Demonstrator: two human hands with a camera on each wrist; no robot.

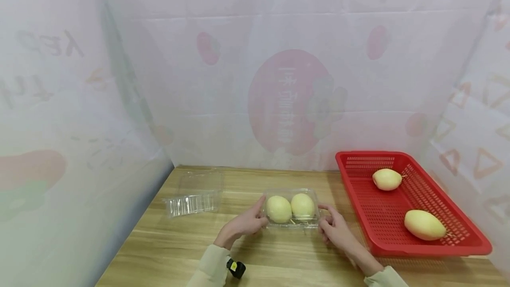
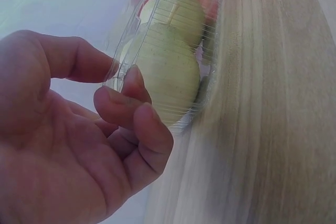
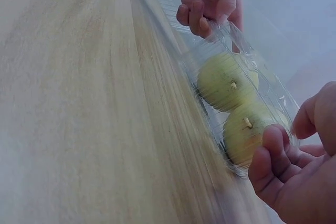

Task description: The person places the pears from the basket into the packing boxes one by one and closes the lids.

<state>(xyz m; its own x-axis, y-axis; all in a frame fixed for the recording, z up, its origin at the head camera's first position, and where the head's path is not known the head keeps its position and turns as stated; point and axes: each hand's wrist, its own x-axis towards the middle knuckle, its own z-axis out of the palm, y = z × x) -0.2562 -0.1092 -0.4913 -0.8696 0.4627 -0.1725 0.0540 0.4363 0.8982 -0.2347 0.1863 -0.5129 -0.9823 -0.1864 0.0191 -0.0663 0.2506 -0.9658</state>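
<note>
Two pale yellow melons, one on the left (image 1: 279, 210) and one on the right (image 1: 303, 207), sit side by side in a clear plastic clamshell box (image 1: 287, 225) on the table. Its lid appears to lie over them. My left hand (image 1: 248, 222) pinches the box's left end at the rim, thumb against fingers, as the left wrist view shows. At the opposite end, my right hand (image 3: 296, 166) pinches the rim between thumb and curled fingers. Short stems of both melons face the near side through the ribbed plastic.
A red perforated basket (image 1: 368, 220) stands on the right with two more pale melons, a far one (image 1: 386, 179) and a near one (image 1: 424, 225). Another clear plastic box (image 1: 191, 203) lies unfolded at the back left. Printed cloth (image 1: 223, 136) walls the wooden table (image 1: 159, 251).
</note>
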